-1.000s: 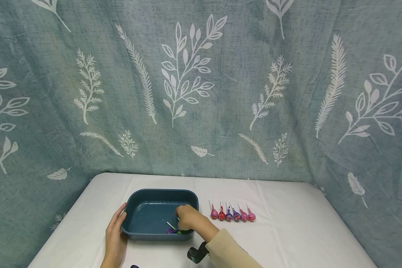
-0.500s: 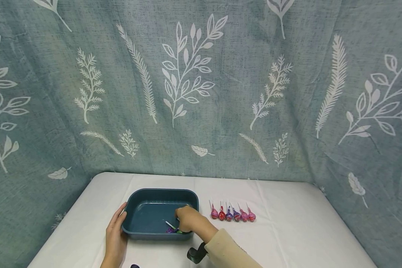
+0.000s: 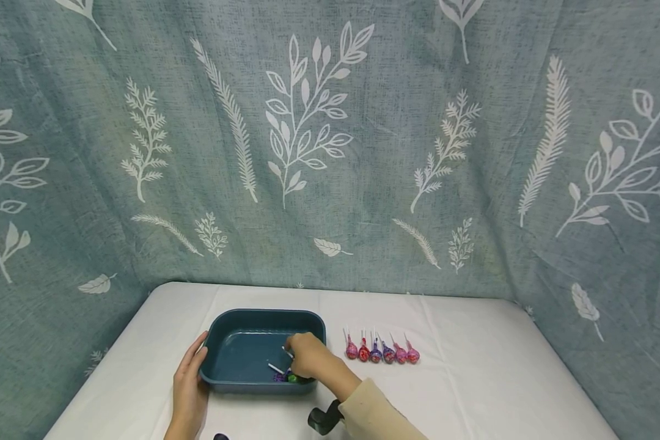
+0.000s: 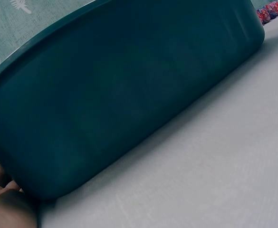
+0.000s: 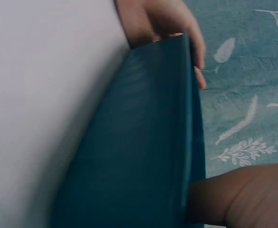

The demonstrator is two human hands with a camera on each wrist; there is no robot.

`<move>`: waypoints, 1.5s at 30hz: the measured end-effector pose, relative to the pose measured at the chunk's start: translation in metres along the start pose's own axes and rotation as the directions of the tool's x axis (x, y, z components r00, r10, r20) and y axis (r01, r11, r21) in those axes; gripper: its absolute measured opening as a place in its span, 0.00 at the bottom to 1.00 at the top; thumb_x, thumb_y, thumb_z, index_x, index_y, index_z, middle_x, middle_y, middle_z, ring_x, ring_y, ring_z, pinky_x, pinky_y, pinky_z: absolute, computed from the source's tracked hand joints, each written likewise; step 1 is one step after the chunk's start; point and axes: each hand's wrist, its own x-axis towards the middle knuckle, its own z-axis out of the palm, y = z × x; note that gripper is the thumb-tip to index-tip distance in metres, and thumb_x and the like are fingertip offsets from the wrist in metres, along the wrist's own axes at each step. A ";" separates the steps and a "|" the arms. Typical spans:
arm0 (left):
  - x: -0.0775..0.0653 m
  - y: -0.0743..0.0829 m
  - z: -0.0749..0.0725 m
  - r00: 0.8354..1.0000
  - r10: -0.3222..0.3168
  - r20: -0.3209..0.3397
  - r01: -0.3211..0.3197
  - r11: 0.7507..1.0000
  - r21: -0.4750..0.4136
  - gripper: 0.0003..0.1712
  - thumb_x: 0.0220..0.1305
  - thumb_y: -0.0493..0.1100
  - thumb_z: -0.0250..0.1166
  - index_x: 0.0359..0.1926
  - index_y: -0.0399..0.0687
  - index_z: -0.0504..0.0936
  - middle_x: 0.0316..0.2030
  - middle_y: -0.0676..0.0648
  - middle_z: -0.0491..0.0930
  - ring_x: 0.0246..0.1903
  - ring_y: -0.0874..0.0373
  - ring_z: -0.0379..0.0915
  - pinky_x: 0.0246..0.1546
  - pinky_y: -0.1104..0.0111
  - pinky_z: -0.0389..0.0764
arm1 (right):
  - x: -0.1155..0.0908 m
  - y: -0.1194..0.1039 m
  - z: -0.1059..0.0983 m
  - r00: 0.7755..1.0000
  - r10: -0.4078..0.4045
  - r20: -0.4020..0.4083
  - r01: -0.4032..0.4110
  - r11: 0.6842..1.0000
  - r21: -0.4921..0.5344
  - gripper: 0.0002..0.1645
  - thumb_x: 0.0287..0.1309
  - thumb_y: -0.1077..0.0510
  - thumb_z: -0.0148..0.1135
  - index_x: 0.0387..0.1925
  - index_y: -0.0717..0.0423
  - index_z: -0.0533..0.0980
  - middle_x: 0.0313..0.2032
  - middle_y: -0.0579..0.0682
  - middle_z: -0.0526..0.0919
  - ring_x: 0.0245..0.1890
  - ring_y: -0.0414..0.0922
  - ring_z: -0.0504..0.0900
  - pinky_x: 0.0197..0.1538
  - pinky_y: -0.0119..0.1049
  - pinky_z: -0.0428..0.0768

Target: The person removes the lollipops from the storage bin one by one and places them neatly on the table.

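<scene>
A dark teal bin (image 3: 247, 354) stands on the white-covered table. Along its left end lies my left hand (image 3: 189, 385), fingers fairly straight against the wall and fingertips at the rim. My right hand (image 3: 310, 357) reaches into the bin's right part with curled fingers. A white lollipop stick (image 3: 288, 352) pokes out beside the right fingers; the lollipop's head is hidden by the hand. Just below lie a purple-wrapped lollipop (image 3: 279, 377) and a green-wrapped one (image 3: 293, 379), with a stick pointing up left. In the right wrist view the right hand (image 5: 243, 197) crosses the bin's wall.
Right of the bin, several lollipops with pink, red and blue wrappers (image 3: 376, 355) stand in a row on the table, sticks pointing away. A patterned blue-green curtain (image 3: 319, 183) hangs behind. A black object (image 3: 324, 420) shows under the right sleeve (image 3: 382, 409).
The right hand has risen slightly inside the bin, and the stick beside its fingers has shifted up and left. The purple and green lollipops have moved a little. The left hand stays on the bin.
</scene>
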 end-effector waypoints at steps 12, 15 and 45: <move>0.000 0.001 -0.001 1.000 -0.003 0.003 0.003 1.000 0.013 0.33 0.70 0.58 0.56 0.72 0.57 0.63 0.72 0.53 0.56 0.70 0.57 0.51 0.68 0.58 0.54 | -0.009 0.007 -0.012 0.998 -0.035 -0.042 0.044 0.971 0.236 0.23 0.40 0.72 0.70 0.44 0.64 0.81 0.24 0.46 0.77 0.23 0.39 0.71 0.23 0.31 0.73; 0.000 0.000 -0.001 1.000 0.000 0.001 0.000 1.000 0.005 0.32 0.70 0.57 0.56 0.71 0.56 0.63 0.72 0.53 0.57 0.70 0.57 0.52 0.68 0.58 0.54 | -0.011 0.009 -0.014 0.998 -0.040 -0.058 0.055 0.960 0.273 0.23 0.41 0.72 0.71 0.45 0.65 0.81 0.26 0.49 0.79 0.24 0.40 0.73 0.26 0.32 0.75; -0.002 0.003 0.001 1.000 -0.022 0.008 0.022 1.000 0.004 0.34 0.70 0.58 0.56 0.72 0.56 0.62 0.73 0.53 0.55 0.70 0.57 0.51 0.68 0.58 0.53 | -0.044 0.051 -0.035 0.995 0.020 -0.098 0.070 0.561 0.825 0.31 0.49 0.72 0.66 0.57 0.75 0.71 0.41 0.64 0.79 0.37 0.47 0.82 0.42 0.42 0.82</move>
